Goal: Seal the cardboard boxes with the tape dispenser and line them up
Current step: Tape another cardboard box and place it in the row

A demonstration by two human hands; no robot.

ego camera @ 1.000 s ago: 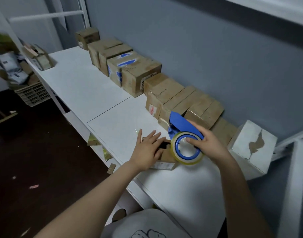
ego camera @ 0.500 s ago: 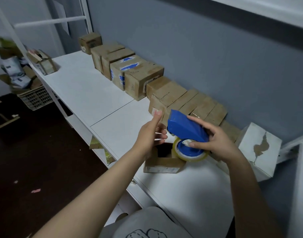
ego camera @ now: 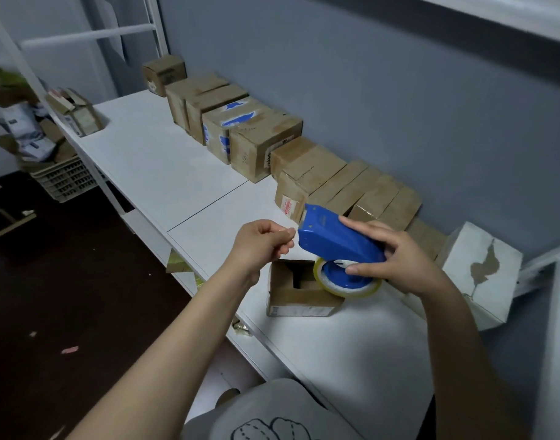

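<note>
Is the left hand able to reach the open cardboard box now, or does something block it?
Probably yes. The left hand hovers near the open cardboard box, and the tape dispenser overlaps only its right part.

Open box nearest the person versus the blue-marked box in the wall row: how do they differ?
The open box has its top open, showing a dark inside; the blue-marked box is closed. The open box stands alone near the front edge of the table; the blue-marked box sits in the row by the wall, flanked by neighbours. Both are brown cardboard.
</note>
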